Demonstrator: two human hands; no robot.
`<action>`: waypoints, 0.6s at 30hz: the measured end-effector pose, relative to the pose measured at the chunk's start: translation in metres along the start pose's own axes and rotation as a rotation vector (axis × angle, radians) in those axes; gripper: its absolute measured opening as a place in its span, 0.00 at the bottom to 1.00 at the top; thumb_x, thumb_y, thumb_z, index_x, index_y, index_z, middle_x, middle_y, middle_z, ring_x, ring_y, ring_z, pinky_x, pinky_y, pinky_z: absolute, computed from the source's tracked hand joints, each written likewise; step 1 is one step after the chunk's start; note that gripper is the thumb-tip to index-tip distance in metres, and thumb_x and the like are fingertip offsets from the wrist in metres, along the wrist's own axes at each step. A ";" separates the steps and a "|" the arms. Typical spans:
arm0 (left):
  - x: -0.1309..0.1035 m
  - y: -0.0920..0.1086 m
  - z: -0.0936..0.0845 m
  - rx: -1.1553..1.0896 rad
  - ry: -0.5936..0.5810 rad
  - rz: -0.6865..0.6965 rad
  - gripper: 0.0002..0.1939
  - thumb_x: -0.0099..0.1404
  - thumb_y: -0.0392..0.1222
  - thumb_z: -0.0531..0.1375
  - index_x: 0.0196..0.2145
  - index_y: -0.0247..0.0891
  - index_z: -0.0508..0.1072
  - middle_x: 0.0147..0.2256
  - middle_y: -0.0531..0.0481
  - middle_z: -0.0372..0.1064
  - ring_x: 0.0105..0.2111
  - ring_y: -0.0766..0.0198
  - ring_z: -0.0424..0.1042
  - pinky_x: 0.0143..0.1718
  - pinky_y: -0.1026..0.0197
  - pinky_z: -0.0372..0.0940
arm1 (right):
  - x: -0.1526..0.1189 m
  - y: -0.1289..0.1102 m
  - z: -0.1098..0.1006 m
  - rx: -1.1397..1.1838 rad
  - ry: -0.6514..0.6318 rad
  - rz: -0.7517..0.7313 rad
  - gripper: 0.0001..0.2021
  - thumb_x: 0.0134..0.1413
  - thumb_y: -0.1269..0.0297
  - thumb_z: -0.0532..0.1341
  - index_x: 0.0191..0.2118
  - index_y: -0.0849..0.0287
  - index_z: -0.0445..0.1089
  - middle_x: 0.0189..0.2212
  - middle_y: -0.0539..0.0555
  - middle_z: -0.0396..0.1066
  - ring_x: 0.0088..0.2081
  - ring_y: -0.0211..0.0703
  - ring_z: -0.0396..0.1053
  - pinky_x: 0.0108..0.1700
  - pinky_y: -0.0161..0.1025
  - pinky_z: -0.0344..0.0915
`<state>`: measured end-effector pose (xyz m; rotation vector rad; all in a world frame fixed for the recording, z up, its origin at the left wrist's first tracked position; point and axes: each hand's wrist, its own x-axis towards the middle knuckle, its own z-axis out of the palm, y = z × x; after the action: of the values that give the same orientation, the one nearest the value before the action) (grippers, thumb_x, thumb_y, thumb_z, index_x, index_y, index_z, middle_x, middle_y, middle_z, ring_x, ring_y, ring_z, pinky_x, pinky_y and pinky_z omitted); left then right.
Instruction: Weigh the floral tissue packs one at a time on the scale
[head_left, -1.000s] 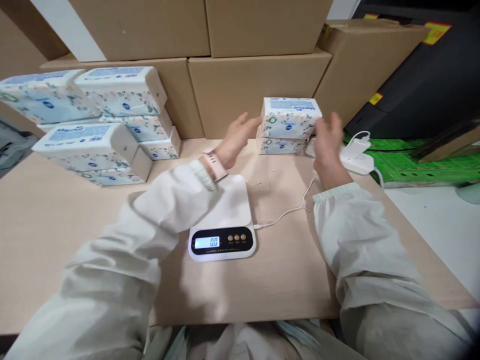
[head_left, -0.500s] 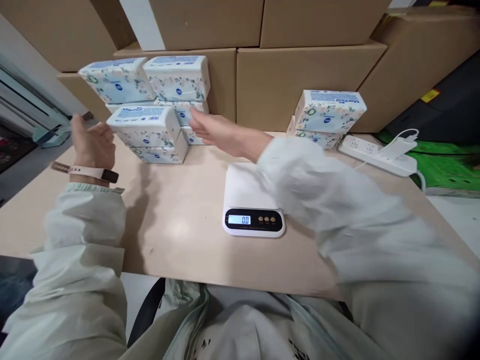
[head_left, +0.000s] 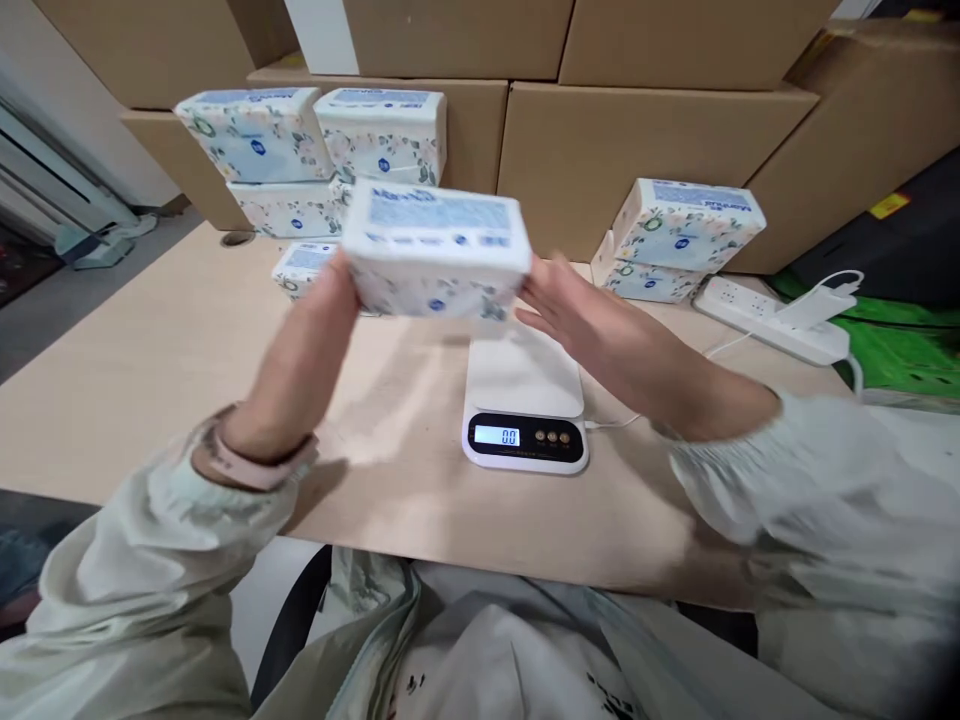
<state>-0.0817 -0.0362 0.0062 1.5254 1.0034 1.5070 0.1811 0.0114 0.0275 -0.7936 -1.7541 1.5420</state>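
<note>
A floral-printed pack of tissues (head_left: 439,255) is held up between my two hands, above the table and just behind the scale. My left hand (head_left: 315,335) presses on its left end. At its right end, the fingers of my right hand (head_left: 581,310) grip the other side. Below and slightly right lies a white digital scale (head_left: 525,385), its display reading 0.0. Behind the held pack stand more tissue packs (head_left: 382,140) in stacks, and one low pack (head_left: 304,262) is partly hidden by my left hand.
Two stacked tissue packs (head_left: 686,235) stand at the back right, beside a white power strip (head_left: 772,320) with a plugged-in cable. Cardboard boxes (head_left: 637,150) form a wall along the rear of the table (head_left: 150,400). Green material (head_left: 915,350) lies beyond the right edge.
My hands have closed on the top pack of the front left stack, lifted it and brought it right, towards the scale. The pack beneath it stays on the table.
</note>
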 end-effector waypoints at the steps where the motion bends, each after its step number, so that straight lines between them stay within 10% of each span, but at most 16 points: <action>1: -0.011 -0.004 0.015 -0.018 -0.044 -0.023 0.25 0.74 0.67 0.63 0.56 0.49 0.81 0.68 0.52 0.70 0.80 0.47 0.51 0.83 0.39 0.47 | -0.023 0.005 -0.009 -0.030 0.054 0.030 0.30 0.70 0.30 0.56 0.68 0.37 0.72 0.76 0.39 0.64 0.80 0.54 0.55 0.83 0.62 0.52; 5: -0.040 -0.031 0.053 -0.071 -0.191 -0.157 0.26 0.76 0.63 0.63 0.64 0.50 0.78 0.72 0.48 0.66 0.80 0.46 0.51 0.83 0.39 0.46 | -0.080 0.042 -0.031 -0.043 0.189 0.086 0.35 0.67 0.27 0.57 0.72 0.35 0.68 0.77 0.41 0.61 0.80 0.56 0.55 0.83 0.63 0.51; 11: -0.047 -0.064 0.063 -0.015 -0.259 -0.174 0.28 0.79 0.62 0.60 0.69 0.49 0.75 0.73 0.45 0.64 0.79 0.46 0.53 0.83 0.39 0.46 | -0.107 0.100 -0.039 -0.114 0.318 0.022 0.27 0.74 0.40 0.58 0.72 0.36 0.68 0.76 0.44 0.64 0.78 0.52 0.60 0.81 0.64 0.55; 18: -0.043 -0.102 0.047 -0.029 0.224 -0.193 0.30 0.75 0.65 0.63 0.65 0.44 0.76 0.70 0.40 0.68 0.73 0.44 0.66 0.77 0.36 0.59 | -0.110 0.129 -0.047 -0.351 0.841 -0.215 0.17 0.75 0.48 0.59 0.49 0.46 0.85 0.49 0.52 0.85 0.55 0.52 0.81 0.65 0.55 0.75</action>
<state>-0.0371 -0.0338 -0.1054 1.2201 1.2154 1.5689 0.2866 -0.0329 -0.1061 -1.1623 -1.3941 0.5977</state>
